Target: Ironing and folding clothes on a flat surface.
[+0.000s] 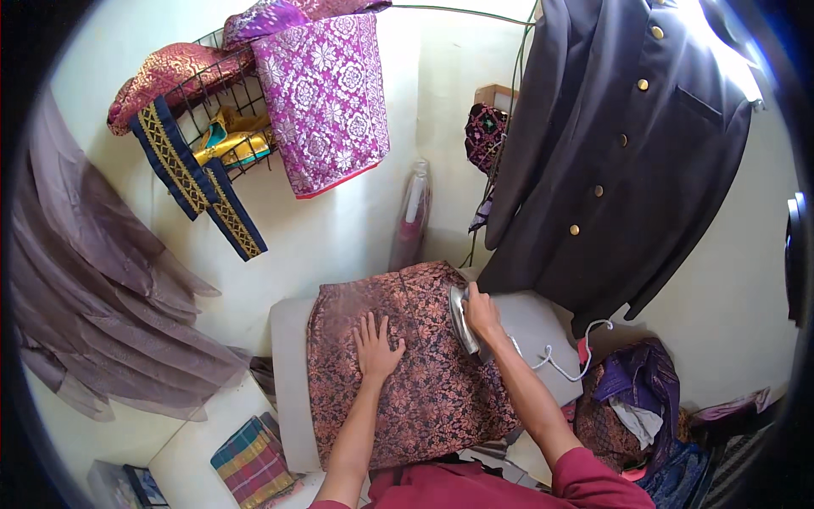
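Note:
A dark cloth with a copper-coloured floral pattern [424, 407] lies spread over a grey padded ironing board [291, 373]. My left hand [377, 348] rests flat on the cloth, fingers spread. In my right hand [483, 312] is a clothes iron [462, 321], gripped by its handle. The iron's silver body is at the cloth's right side, tilted, its tip toward the far edge; whether its soleplate touches the cloth I cannot tell. A white cord [564, 360] trails from it to the right over the board.
A dark jacket with gold buttons [619, 161] hangs at the right. On the wall, a black wire basket [246, 102] carries a purple-and-silver cloth [326, 102]. A sheer curtain [102, 280] hangs left. Folded plaid cloth [254, 465] lies lower left; heaped fabrics [640, 386] lie lower right.

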Demonstrator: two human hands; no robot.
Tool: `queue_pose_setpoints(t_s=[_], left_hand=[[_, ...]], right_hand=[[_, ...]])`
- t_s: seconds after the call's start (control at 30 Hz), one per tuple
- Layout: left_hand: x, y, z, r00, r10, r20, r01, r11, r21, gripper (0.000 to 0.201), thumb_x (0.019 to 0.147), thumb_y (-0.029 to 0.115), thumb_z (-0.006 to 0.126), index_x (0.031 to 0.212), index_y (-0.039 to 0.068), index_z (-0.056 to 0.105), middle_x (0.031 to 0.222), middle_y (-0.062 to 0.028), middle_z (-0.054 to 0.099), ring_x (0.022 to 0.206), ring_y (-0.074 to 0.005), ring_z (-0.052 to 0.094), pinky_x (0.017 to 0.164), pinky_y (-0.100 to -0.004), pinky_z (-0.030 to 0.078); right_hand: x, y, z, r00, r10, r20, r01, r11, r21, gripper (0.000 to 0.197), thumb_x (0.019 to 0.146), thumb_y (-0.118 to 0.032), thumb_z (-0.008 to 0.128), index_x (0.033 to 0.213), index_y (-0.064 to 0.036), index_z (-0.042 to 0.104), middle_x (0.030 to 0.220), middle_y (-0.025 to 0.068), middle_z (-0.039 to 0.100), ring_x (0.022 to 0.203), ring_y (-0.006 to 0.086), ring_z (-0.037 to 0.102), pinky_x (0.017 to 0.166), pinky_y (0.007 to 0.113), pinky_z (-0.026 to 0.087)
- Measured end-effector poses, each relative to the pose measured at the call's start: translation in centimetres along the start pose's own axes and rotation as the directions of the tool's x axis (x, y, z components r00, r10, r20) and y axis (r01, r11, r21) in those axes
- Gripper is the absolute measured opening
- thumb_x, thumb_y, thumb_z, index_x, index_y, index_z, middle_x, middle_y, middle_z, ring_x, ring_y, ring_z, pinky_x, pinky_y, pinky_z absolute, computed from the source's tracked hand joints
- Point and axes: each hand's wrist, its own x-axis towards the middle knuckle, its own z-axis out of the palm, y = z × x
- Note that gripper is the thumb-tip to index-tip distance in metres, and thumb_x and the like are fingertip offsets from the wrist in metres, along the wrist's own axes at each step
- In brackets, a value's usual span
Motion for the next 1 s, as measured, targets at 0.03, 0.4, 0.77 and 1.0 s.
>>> queue_pose_setpoints(t_s=[0.03, 0.4, 0.77, 1.0], left_hand=[[0.0, -0.3, -0.1, 1.000, -0.011, 0.006, 0.011, 1.000, 0.004, 0.073, 0.086, 0.051, 0.053, 0.146, 0.013, 0.037, 0.156, -0.0186, 0.022, 0.145, -0.0357, 0.014, 0.118, -0.0532, 0.007], [0.0, 0.2, -0.2, 0.999, -0.011, 0.033, 0.011, 1.000, 0.008, 0.073, 0.087, 0.053, 0.051, 0.147, 0.013, 0.037, 0.156, -0.0183, 0.021, 0.145, -0.0360, 0.015, 0.118, -0.0530, 0.007], [-0.1, -0.2, -0.2, 1.000, -0.004, -0.011, 0.004, 1.000, 0.010, 0.073, 0.086, 0.051, 0.054, 0.145, 0.012, 0.038, 0.156, -0.0190, 0.023, 0.145, -0.0363, 0.017, 0.118, -0.0535, 0.009], [0.0, 0.2, -0.4, 1.000, -0.003, 0.009, 0.003, 1.000, -0.009, 0.073, 0.086, 0.051, 0.053, 0.145, 0.011, 0.038, 0.156, -0.0196, 0.022, 0.145, -0.0365, 0.015, 0.118, -0.0539, 0.008]], right_hand=[[-0.5, -0.3, -0.2, 0.999, 0.005, 0.033, -0.005, 1.000, 0.021, 0.032, 0.088, -0.018, 0.060, 0.110, -0.0011, 0.045, 0.090, 0.0333, 0.062, 0.089, 0.0534, 0.059, 0.078, 0.061, 0.045], [2.1, 0.7, -0.2, 0.997, 0.030, -0.076, -0.032, 0.999, -0.027, 0.031, 0.089, -0.018, 0.060, 0.109, -0.0007, 0.045, 0.091, 0.0324, 0.063, 0.089, 0.0532, 0.059, 0.078, 0.060, 0.045], [0.3, -0.2, 0.1, 0.999, -0.038, -0.031, 0.038, 0.999, -0.010, 0.031, 0.088, -0.019, 0.061, 0.109, -0.0019, 0.046, 0.089, 0.0319, 0.063, 0.085, 0.0532, 0.059, 0.076, 0.060, 0.046], [1.9, 0.1, 0.3, 0.999, 0.012, -0.037, -0.013, 0.999, -0.041, 0.034, 0.087, -0.022, 0.062, 0.111, -0.0033, 0.047, 0.090, 0.0318, 0.063, 0.087, 0.0517, 0.060, 0.077, 0.059, 0.047]])
